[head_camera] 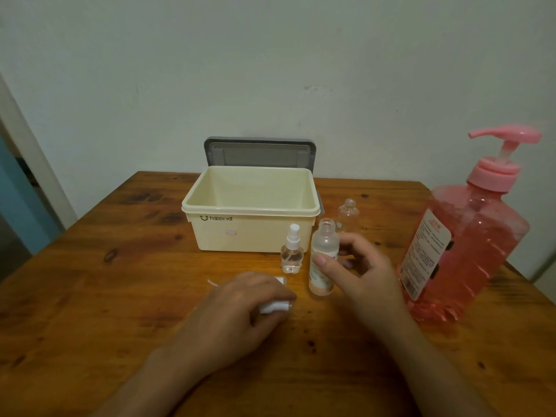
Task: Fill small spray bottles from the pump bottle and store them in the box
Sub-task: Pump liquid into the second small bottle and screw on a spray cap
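A cream plastic box (pixel 240 236) stands open near the far middle of a wooden table (pixel 120 296), with its grey lid (pixel 258 155) propped upright behind it against a pale wall (pixel 301 70). Nothing can be seen inside the box from this angle. Just in front of the box's right front corner stands a small spray bottle (pixel 291 251), clear, with its white sprayer fitted. Beside it, a little further right of that corner, stands a taller frosted bottle (pixel 323 257) with an open neck. The right hand (pixel 361 272) grips this bottle, thumb on the near side and fingers (pixel 346 242) curled round the far side. To the right of the box, beside its right wall, a clear bottle (pixel 348 215) stands uncapped and apart from the hand. Well to the right of the box stands a large pink pump bottle (pixel 469 236) full of pink liquid, its label turned toward the box and its spout pointing left. In front of the box, nearer the viewer, the left hand (pixel 240 308) rests on the table with its fingers (pixel 279 296) curled over a white spray top (pixel 275 307), which is partly hidden beneath them.
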Demonstrator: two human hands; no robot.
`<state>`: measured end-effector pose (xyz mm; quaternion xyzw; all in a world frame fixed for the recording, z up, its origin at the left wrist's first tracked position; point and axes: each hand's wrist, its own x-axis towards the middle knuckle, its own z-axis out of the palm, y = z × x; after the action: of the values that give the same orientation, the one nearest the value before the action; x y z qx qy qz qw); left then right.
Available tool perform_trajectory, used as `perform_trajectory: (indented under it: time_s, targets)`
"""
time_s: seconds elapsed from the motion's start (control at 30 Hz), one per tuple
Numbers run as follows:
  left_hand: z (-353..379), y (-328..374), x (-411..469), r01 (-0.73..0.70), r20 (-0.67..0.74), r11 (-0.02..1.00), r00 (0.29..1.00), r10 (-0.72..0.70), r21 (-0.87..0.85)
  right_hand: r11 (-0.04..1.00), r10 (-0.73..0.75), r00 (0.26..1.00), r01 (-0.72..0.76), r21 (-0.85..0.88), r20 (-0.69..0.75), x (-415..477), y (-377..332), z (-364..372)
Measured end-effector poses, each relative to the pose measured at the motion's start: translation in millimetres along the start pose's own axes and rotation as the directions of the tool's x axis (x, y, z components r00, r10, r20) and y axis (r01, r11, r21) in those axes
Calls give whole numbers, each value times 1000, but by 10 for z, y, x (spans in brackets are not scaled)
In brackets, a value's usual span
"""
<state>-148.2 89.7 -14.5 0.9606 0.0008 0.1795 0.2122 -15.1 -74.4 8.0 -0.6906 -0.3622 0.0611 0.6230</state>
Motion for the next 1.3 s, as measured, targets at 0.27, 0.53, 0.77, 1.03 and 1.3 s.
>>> perform_trajectory:
  time_s: [0.27, 0.53, 0.77, 1.03, 1.3]
  targets:
    - [-274, 273, 200, -23, -292, 903, 949, -115, -429, 1000, 17, 999, -17, -9, 32, 3, 40, -15]
    - [-542, 499, 498, -168, -472, 755, 857, -206, -634, 995, 72, 996, -68, -69, 49, -2, 64, 2]
    - [-791, 631, 759, -311, -589, 624, 749, -303, -717, 990, 61, 995, -50, -131, 79, -15, 71, 25]
    - [-840, 770, 906, -390, -586, 511, 750, -307, -766, 988, 58, 996, -48, -144, 68, -16, 100, 32]
    - [-657, 729, 865, -321, -531, 513, 778, -337, -796, 989, 35, 997, -24, -148, 70, -15, 137, 17]
